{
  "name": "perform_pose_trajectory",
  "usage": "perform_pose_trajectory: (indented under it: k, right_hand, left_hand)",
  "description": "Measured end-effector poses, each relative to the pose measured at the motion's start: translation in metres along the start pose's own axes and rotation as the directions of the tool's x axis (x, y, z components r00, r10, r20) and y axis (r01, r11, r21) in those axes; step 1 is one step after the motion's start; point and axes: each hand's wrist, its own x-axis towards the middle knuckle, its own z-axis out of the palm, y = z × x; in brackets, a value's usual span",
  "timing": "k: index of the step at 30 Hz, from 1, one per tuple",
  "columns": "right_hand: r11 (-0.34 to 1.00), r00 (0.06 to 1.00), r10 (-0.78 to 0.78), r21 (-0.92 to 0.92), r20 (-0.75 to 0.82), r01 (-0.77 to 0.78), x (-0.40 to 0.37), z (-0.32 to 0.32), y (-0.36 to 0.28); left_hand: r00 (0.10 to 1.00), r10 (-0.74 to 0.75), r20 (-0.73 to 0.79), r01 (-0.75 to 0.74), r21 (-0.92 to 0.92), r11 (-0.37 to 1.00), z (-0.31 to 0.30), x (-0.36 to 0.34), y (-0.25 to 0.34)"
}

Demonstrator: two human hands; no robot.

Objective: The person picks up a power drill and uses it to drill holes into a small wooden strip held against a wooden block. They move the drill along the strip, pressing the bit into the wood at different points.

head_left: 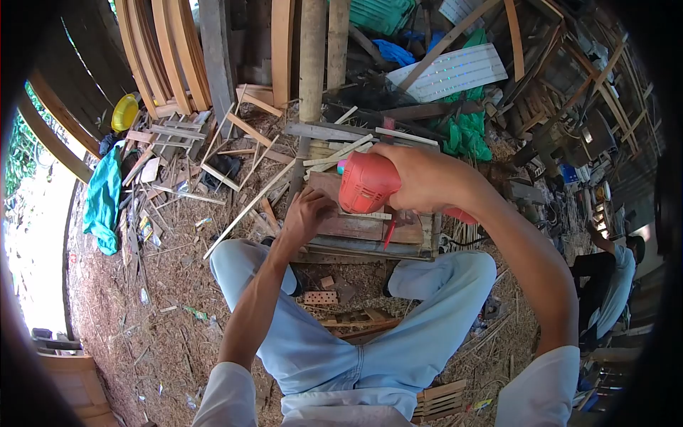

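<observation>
My right hand (413, 171) is wrapped round a red power tool (368, 183) above a low wooden work surface (356, 228). Its working end is hidden beneath its body. Just left of the tool is my left hand (313, 208), its fingers bent down at the surface's left side; whatever they touch is too small to make out. Thin pale wood strips (341, 154) lie across the far part of the surface. A red pointed object (390, 233) shows near the front edge.
Wood offcuts and strips (242, 142) litter the ground at the left, near a green cloth (104, 203). Curved wooden pieces (171, 57) stand behind. Another person (613, 285) sits at the far right. A perforated brick (321, 297) lies between my feet.
</observation>
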Motion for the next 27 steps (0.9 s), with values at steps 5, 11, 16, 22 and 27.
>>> perform_pose_trajectory:
  k: [5,11,16,22,27]
  right_hand:
    - [1.0,0.999,0.01,0.006,0.039,-0.01,-0.003,-0.004,-0.006]
    - [0.986,0.995,0.09,0.138,0.041,-0.095,-0.008,-0.005,-0.006]
    - [0.99,0.997,0.054,0.135,-0.048,-0.047,-0.023,-0.006,-0.013]
    - [0.984,0.995,0.036,0.176,-0.093,-0.019,-0.038,-0.007,-0.015]
    - [0.978,0.994,0.043,0.207,-0.1,-0.021,-0.042,-0.006,-0.017]
  left_hand:
    - [0.998,-0.021,0.051,0.021,0.0,1.0,0.003,-0.004,-0.007]
    - [1.0,-0.007,0.013,0.007,0.008,1.0,0.01,-0.005,-0.009]
    - [1.0,0.002,-0.014,-0.002,-0.013,1.0,0.01,-0.006,-0.016]
    - [0.996,0.002,-0.088,-0.001,0.013,1.0,-0.002,-0.009,-0.006]
    - [1.0,-0.001,-0.024,0.001,0.004,1.0,-0.001,-0.012,-0.015]
